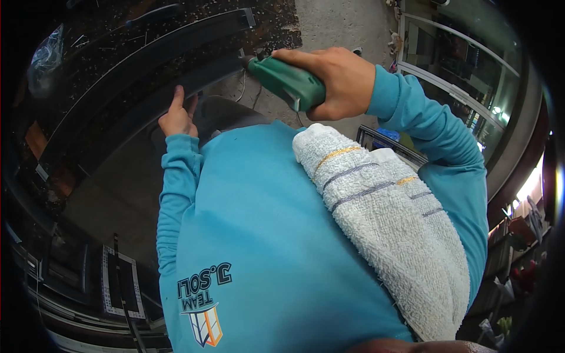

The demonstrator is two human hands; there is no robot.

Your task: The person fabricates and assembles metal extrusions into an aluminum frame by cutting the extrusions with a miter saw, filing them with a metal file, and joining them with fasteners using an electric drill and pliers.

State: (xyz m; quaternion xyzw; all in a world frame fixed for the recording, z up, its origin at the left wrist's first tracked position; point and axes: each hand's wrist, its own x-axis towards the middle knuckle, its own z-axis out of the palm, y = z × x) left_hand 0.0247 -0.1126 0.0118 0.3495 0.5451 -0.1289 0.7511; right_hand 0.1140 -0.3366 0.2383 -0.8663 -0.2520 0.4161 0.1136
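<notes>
My right hand (341, 79) is wrapped round a green power tool (285, 82), whose dark front end meets the right end of a long dark bar (194, 79). At the bar's near edge is my left hand (179, 117), thumb up and fingers partly hidden, seemingly holding that edge. A second long dark bar (141, 59) with a pale end lies beyond the first on the dark, speckled work surface (273, 29). The exact contact between tool and bar is too small to make out.
A crumpled clear plastic bag (47, 59) lies at the far left. Glass panels in a metal frame (456, 88) stand at the right. A white towel (388, 217) hangs over my shoulder. Dark frames (123, 282) are at the lower left.
</notes>
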